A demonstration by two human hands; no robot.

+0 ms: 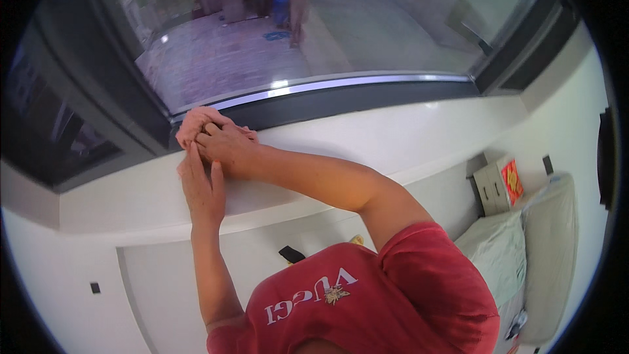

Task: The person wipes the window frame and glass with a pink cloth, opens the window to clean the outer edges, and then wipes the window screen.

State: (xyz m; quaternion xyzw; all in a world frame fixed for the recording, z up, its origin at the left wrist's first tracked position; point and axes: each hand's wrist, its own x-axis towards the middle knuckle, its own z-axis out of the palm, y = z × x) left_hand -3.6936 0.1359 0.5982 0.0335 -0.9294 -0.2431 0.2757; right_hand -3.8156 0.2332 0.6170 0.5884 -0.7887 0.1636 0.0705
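Note:
A crumpled pink cloth (196, 124) lies at the window's lower left corner, where the dark frame meets the white sill. Bent over it, the fingers of my right hand (229, 149) press and grip the cloth against the frame and sill. My left hand (204, 190) is just below, its fingers stretched toward the cloth and meeting the right fingertips, its thumb apart. A little pink shows beside the left fingers; how much cloth lies beneath them is hidden.
The dark window frame (367, 95) and white sill (393, 131) run across in front of me. Behind the glass is a paved yard (209, 52). To the right stand a small drawer cabinet (491, 187) with a red packet (512, 182) and a bed (498, 249).

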